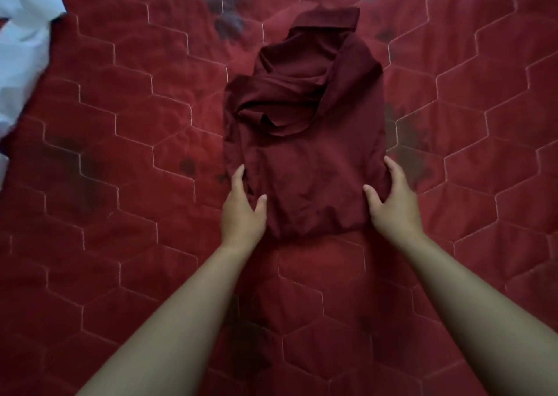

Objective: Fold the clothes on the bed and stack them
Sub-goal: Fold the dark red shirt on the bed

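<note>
A dark maroon garment (305, 142) lies partly folded in the middle of the red quilted bed (120, 184), its far end rumpled and a collar-like band at the top. My left hand (241, 211) holds the near left edge, thumb on top of the cloth and fingers along the side. My right hand (392, 202) holds the near right edge the same way. Whether the fingers reach under the cloth is hidden.
A pale blue-white garment (21, 51) lies crumpled at the far left edge of the view. The quilt has hexagon stitching and several dark blotches around the maroon garment.
</note>
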A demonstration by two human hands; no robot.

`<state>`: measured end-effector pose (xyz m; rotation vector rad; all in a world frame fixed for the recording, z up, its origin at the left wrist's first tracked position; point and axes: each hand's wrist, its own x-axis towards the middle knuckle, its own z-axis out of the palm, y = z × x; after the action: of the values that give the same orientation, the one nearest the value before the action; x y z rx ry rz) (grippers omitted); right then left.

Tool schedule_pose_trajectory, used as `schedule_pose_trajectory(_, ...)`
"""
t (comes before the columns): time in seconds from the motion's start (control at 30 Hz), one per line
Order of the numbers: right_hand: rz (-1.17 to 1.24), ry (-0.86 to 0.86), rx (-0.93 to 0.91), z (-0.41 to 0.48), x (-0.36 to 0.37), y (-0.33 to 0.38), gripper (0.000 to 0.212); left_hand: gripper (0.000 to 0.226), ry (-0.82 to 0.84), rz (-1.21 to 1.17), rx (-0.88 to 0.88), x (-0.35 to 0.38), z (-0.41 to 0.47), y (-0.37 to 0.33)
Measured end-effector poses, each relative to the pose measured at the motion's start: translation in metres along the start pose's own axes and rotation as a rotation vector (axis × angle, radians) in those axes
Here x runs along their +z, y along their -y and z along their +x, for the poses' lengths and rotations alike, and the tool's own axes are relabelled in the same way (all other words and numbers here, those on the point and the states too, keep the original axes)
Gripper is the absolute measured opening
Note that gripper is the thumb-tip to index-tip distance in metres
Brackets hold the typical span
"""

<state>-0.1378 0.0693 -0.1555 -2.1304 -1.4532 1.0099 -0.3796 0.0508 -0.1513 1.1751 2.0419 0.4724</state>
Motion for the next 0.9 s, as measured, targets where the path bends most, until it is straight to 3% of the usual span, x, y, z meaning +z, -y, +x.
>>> schedule_pose_trajectory(0.2, -0.079, 0.075, -0.007, -0.059, -0.019, -0.026, 0.054, 0.065, 0.057, 0.055, 0.024, -0.002, -0.065, 0.033)
schedule_pose_trajectory(0.33, -0.201, 0.184, 0.047, -0.103, -0.026, -0.042, 0.054, 0.070, 0.172, 0.111, -0.074, -0.001, -0.116, 0.058)
schedule_pose_trajectory(0.43, -0.316, 0.076, -0.023, -0.096, -0.026, -0.034, 0.058, 0.074, 0.069, 0.284, -0.073, -0.008, -0.111, 0.058)
schedule_pose_trajectory(0.53, -0.347, -0.007, -0.240, -0.059, -0.022, -0.006, 0.064, 0.075, -0.043, 0.342, 0.106, -0.016, -0.070, 0.032)
schedule_pose_trajectory(0.73, -0.699, 0.227, -0.589, 0.026, -0.020, 0.024, 0.096, 0.079, 0.114, 0.495, 0.581, -0.009, 0.010, -0.018)
schedule_pose_trajectory(0.9, -0.627, 0.188, -0.601, 0.059, -0.026, 0.026, 0.091, 0.078, 0.297, 0.580, 0.596, -0.008, 0.037, -0.015)
